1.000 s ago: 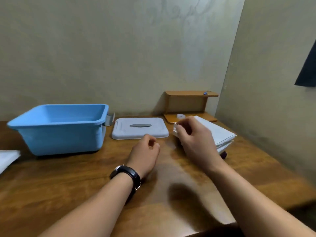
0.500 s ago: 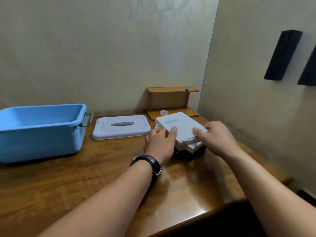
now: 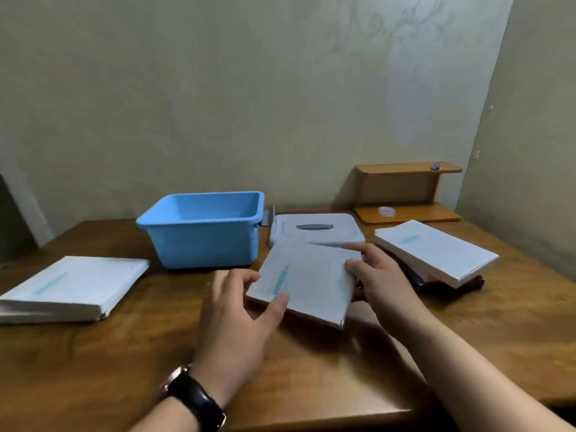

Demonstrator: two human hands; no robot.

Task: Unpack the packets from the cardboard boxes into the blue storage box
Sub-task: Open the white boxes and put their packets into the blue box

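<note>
White and flat, the cardboard box is sitting between your two hands, straight in front of you over the middle of the wooden surface. Your left hand is grasping its near left corner, with the thumb lying on the top face and the other fingers curling round the left edge. Your right hand is pinching the right edge, thumb on top. The box is tilting, with its blue-green label stripe facing up. It is not clear whether its near corner is touching the surface.

The blue storage box is standing open just beyond your left hand, apart from the box you are holding. A grey lid is lying flat just beside it on the right, partly hidden behind the held box. A stack of similar white boxes is resting on something dark to your right, and another white box is lying well off to your left. A black watch is sitting on your left wrist.
</note>
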